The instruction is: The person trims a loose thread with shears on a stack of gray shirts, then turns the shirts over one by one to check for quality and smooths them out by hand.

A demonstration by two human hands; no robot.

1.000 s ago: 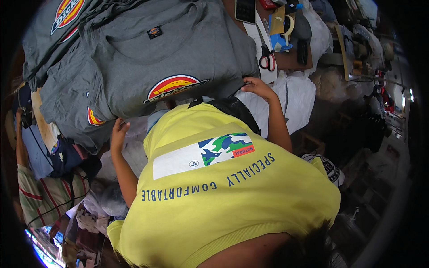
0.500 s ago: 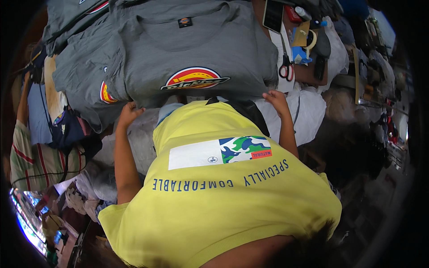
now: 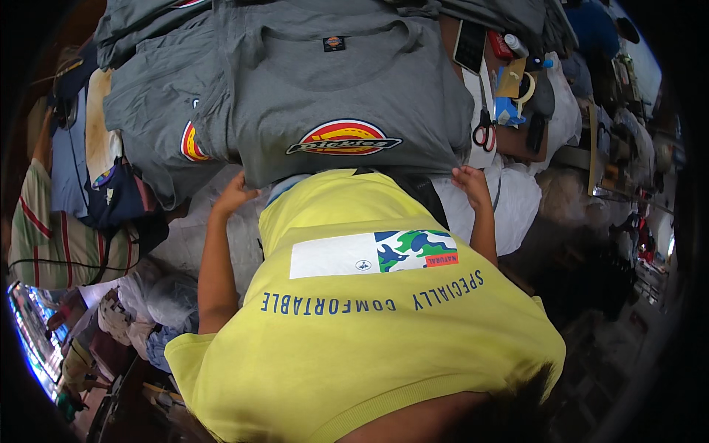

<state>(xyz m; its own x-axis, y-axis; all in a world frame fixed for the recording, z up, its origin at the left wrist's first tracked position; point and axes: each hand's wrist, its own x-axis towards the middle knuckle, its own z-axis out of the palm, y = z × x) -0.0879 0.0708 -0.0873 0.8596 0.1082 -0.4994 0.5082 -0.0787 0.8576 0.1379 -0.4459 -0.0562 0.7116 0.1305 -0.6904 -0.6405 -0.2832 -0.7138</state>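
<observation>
A grey T-shirt (image 3: 354,88) with a red, yellow and white chest print lies spread in front of me, its neckline at the far side. At its near right corner my right hand (image 3: 473,185) is closed, fingertips pinching the hem edge. My left hand (image 3: 235,196) is beside the near left corner, thumb and fingers apart, with the corner close to the fingertips. Another grey T-shirt (image 3: 159,111) with a similar print lies to the left, partly under the first one.
On the right lie black scissors (image 3: 484,134), a phone (image 3: 469,46), a tape roll (image 3: 525,87) and a red item (image 3: 499,44). White plastic sheeting (image 3: 517,193) hangs along the near edge. A person in a striped garment (image 3: 70,247) is at the left.
The view has shifted, so the shirts and both hands sit slightly farther right and lower. The left hand's fingers are more spread. The right hand stays at the shirt's corner.
</observation>
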